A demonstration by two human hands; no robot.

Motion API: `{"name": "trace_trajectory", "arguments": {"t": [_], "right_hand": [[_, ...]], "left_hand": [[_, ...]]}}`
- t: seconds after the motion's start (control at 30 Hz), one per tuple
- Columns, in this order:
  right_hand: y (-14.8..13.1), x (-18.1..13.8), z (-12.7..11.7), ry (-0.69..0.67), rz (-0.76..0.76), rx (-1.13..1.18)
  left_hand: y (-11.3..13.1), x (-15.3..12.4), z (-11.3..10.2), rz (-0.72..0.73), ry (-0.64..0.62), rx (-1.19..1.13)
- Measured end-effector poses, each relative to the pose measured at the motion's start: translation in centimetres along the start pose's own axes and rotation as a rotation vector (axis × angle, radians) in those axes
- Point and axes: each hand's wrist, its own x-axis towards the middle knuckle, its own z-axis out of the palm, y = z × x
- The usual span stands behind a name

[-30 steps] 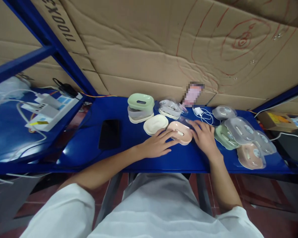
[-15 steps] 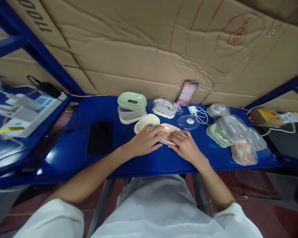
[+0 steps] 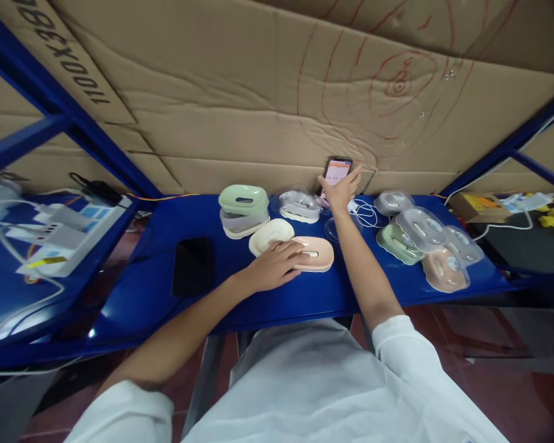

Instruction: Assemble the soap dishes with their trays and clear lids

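My left hand (image 3: 273, 269) lies flat with fingers spread on the left end of a pink soap dish (image 3: 314, 253) at the middle of the blue table (image 3: 305, 292). My right hand (image 3: 342, 189) is stretched far back, fingers open, touching a lit phone (image 3: 337, 170) that leans on the cardboard wall. A cream dish (image 3: 271, 236) lies just left of the pink one. A clear lid (image 3: 332, 229) sits partly hidden behind my right forearm.
A green-topped stack of dishes (image 3: 244, 210) and a clear-lidded dish (image 3: 299, 205) stand at the back. Several lidded dishes (image 3: 427, 247) cluster at the right. A black phone (image 3: 192, 266) lies left; a white charger cable (image 3: 365, 213) lies by the lit phone. Power strips (image 3: 62, 234) are far left.
My right hand left the pink dish and reached back to the phone against the wall. My left hand stayed on the dish. The clear lid remains on the table.
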Motion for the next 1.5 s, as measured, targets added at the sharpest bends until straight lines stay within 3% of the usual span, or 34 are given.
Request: {"name": "trace_trajectory", "arguments": {"t": [0.13, 0.33, 0.5, 0.6, 0.7, 0.83, 0.9, 1.03, 1.3, 1.5], "right_hand": [[0.9, 0.3, 1.7, -0.002, -0.065, -0.021], [2.5, 0.6, 1.7, -0.021, -0.128, -0.030], [2.6, 0.5, 0.4, -0.059, -0.173, -0.002], [2.6, -0.3, -2.1, -0.014, -0.226, 0.042], [3.8, -3.9, -6.0, 0.021, -0.486, 0.148], [7.1, -12.4, -10.2, -0.402, -0.977, 0.133], [8.6, -16.1, -10.7, -0.503, -1.078, 0.102], [10.1, -18.8, -10.1, -0.476, -1.054, 0.119], [11.2, -17.6, -10.4, -0.191, -0.953, 0.077], [14.7, -17.0, -11.9, -0.138, -0.835, -0.028]], "left_hand": [[0.5, 0.1, -0.1, -0.009, 0.004, 0.033], [0.9, 0.4, -0.2, 0.011, 0.024, 0.075], [1.1, 0.5, -0.1, 0.004, 0.048, 0.041], [1.1, 0.6, 0.2, -0.003, 0.046, 0.016], [0.9, 0.5, 0.4, 0.013, 0.034, 0.028], [0.7, 0.4, 0.2, 0.024, 0.050, 0.041], [0.7, 0.4, 0.0, 0.024, 0.063, 0.049], [0.8, 0.7, -0.2, 0.026, 0.094, 0.077], [-0.4, 0.9, -1.7, -0.151, 0.280, 0.182], [-1.9, 0.3, -2.3, -0.280, 0.335, 0.234]]}}
